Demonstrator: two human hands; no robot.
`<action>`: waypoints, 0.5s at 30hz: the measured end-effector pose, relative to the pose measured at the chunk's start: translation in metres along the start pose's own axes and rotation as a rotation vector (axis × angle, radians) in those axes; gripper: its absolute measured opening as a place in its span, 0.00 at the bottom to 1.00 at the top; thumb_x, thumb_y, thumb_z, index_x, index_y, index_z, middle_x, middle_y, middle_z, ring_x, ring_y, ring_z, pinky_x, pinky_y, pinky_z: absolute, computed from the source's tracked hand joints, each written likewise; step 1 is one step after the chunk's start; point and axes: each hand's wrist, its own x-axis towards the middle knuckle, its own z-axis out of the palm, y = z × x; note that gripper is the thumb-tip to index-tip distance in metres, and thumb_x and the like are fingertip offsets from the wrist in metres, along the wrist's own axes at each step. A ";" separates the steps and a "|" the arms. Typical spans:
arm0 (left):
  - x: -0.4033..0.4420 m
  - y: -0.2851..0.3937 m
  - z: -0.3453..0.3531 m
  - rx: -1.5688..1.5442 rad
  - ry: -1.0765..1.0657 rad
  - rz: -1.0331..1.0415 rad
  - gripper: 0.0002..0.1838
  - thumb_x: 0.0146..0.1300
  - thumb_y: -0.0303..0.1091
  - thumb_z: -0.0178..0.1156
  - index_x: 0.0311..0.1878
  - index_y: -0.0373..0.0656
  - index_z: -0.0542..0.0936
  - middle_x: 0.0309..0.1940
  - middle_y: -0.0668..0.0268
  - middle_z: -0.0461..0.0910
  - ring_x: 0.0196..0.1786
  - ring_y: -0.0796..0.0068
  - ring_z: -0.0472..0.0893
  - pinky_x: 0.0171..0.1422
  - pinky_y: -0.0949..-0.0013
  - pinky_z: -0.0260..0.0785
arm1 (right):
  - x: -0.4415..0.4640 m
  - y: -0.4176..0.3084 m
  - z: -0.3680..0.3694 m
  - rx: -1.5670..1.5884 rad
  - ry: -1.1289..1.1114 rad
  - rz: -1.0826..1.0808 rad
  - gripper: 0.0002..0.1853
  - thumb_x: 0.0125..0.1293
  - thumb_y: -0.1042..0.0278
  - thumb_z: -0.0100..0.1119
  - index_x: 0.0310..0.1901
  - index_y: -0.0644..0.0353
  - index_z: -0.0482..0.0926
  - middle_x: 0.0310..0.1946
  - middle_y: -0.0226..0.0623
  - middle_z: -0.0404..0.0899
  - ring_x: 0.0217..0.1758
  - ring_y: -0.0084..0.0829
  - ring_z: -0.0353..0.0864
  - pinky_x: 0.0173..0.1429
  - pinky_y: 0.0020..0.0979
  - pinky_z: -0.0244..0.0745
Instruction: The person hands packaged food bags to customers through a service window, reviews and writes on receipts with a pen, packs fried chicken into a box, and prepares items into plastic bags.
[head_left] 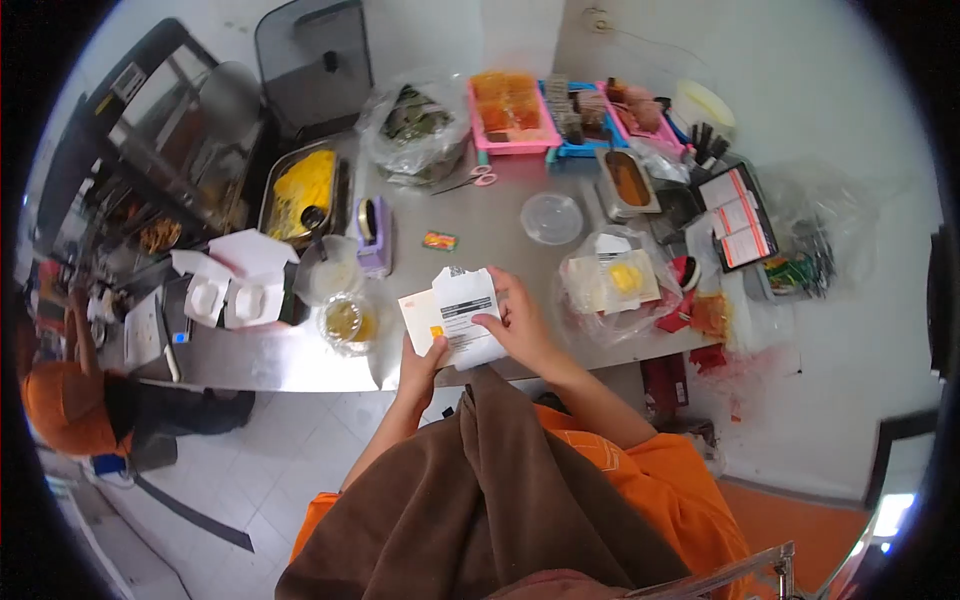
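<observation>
Fingers, left hand [418, 370]: closed, thumb pressing cream packet [416, 312].
Fingers, right hand [524, 328]: closed, pinching printed white slip [468, 342].
Slip and packet: overlapping, held at table's [488, 228] near edge.

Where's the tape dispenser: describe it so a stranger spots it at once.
On the steel table, look left of the pink-handled scissors. The tape dispenser stands right of the metal tray of yellow food. Its purple body sets it apart from its neighbours.

From the papers [470, 315], steel tabletop [490, 225] is offering passage towards half past twelve, between packet [440, 240] and lid [552, 218]; scissors [484, 176] are lying beyond. A cup [350, 322] is blocking nine o'clock, a plastic bag [590, 300] half past two.
</observation>
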 end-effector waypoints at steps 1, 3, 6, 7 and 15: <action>0.003 -0.004 0.002 0.097 -0.037 0.029 0.33 0.47 0.26 0.68 0.54 0.35 0.60 0.47 0.57 0.72 0.49 0.68 0.75 0.51 0.67 0.70 | -0.005 0.003 -0.005 -0.113 0.084 -0.031 0.38 0.50 0.78 0.65 0.62 0.59 0.56 0.39 0.35 0.67 0.28 0.18 0.70 0.29 0.21 0.68; 0.004 -0.003 0.016 0.265 -0.092 0.046 0.34 0.44 0.25 0.70 0.52 0.35 0.61 0.46 0.58 0.73 0.47 0.69 0.75 0.51 0.68 0.70 | -0.017 0.007 -0.018 -0.171 0.145 -0.059 0.38 0.49 0.73 0.68 0.61 0.59 0.58 0.38 0.34 0.66 0.24 0.18 0.65 0.27 0.21 0.65; 0.000 -0.002 0.032 0.254 -0.125 -0.026 0.32 0.44 0.24 0.69 0.52 0.35 0.64 0.43 0.59 0.75 0.46 0.69 0.76 0.50 0.69 0.70 | -0.050 0.006 -0.073 -0.353 0.348 -0.026 0.27 0.53 0.64 0.66 0.53 0.61 0.67 0.36 0.33 0.66 0.27 0.22 0.65 0.32 0.24 0.65; 0.000 -0.002 0.035 0.243 -0.125 -0.011 0.31 0.46 0.25 0.68 0.53 0.35 0.64 0.43 0.59 0.75 0.45 0.69 0.76 0.50 0.69 0.70 | -0.066 0.015 -0.103 -0.456 0.465 -0.035 0.23 0.54 0.62 0.64 0.50 0.61 0.69 0.35 0.33 0.66 0.29 0.24 0.66 0.34 0.25 0.65; -0.001 -0.018 0.051 0.201 0.004 -0.080 0.33 0.48 0.29 0.65 0.58 0.36 0.62 0.48 0.59 0.73 0.48 0.65 0.76 0.49 0.64 0.71 | -0.155 0.142 -0.315 0.115 0.844 0.713 0.20 0.60 0.57 0.56 0.50 0.62 0.72 0.45 0.39 0.74 0.50 0.36 0.71 0.47 0.37 0.69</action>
